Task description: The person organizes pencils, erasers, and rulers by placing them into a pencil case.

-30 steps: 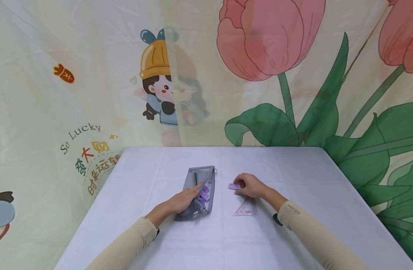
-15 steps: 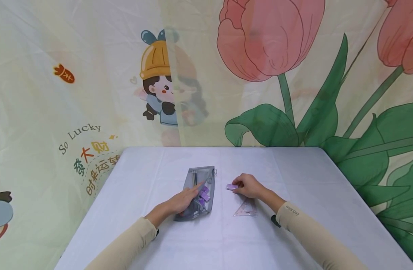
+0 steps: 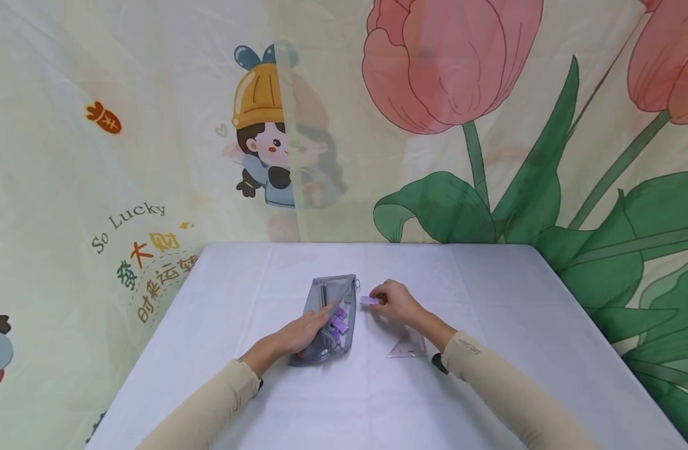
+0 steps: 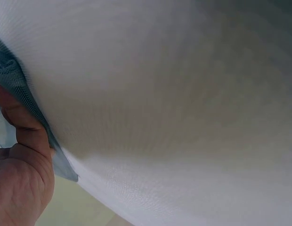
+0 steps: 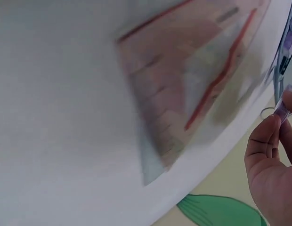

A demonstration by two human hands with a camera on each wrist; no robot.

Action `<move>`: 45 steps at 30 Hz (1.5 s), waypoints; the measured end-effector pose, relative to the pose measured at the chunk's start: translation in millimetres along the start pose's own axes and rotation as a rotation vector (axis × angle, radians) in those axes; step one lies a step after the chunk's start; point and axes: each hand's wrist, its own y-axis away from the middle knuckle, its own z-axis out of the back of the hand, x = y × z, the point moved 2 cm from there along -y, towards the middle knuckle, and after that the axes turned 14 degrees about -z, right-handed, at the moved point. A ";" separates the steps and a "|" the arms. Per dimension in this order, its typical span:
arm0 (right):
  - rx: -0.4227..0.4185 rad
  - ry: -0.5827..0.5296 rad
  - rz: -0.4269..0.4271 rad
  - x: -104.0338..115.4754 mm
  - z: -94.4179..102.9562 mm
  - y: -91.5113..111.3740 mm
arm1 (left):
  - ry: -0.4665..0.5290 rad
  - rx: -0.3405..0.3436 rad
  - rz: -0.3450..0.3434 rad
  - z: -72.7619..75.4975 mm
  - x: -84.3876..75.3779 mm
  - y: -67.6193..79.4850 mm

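Observation:
A grey see-through zip pencil case (image 3: 334, 289) lies on the table, its mouth gaping on the right side. My left hand (image 3: 303, 332) grips its left edge, with one finger stretched across the top. In the left wrist view, the hand (image 4: 26, 174) curls at the case's mesh edge (image 4: 24, 94). Inside show several small purple blocks (image 3: 340, 325) and dark slim sticks (image 3: 324, 294). Between thumb and fingertips, my right hand (image 3: 400, 303) pinches another small purple block (image 3: 368, 300), just right of the case's opening. Most of that block is covered by fingers in the right wrist view.
A clear triangular set square (image 3: 407, 345) with pinkish markings lies on the white table (image 3: 478, 387), below my right wrist. A metal ring (image 3: 357, 284) hangs at the case's upper right corner. Behind the table hangs a printed curtain (image 3: 332, 112).
My right hand has moved left and slightly away from me with the purple block, closer to the case. The left hand and the case stay nearly where they were.

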 end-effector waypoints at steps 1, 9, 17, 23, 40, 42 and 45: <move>-0.008 0.000 0.007 4.0 -1.7 -0.9 | 0.001 -0.001 0.002 0.4 0.1 0.3; -0.062 0.013 0.045 29.3 -16.6 -5.7 | 0.009 0.009 -0.008 0.3 1.4 -2.1; -0.084 0.019 0.042 45.4 -29.3 -11.7 | 0.030 0.013 -0.017 0.1 3.0 -2.5; -0.064 -0.019 -0.045 50.0 -44.1 -7.7 | 0.002 0.018 -0.027 -7.7 5.9 3.7; -0.084 -0.069 -0.196 61.6 -55.4 -15.5 | 0.039 0.004 -0.034 -1.7 -2.1 2.1; -0.056 -0.085 -0.213 62.4 -56.1 -15.5 | 0.040 0.005 -0.037 -1.4 -2.2 2.4; -0.005 -0.114 -0.231 61.9 -55.4 -14.0 | 0.030 0.011 -0.041 -1.8 -1.6 1.3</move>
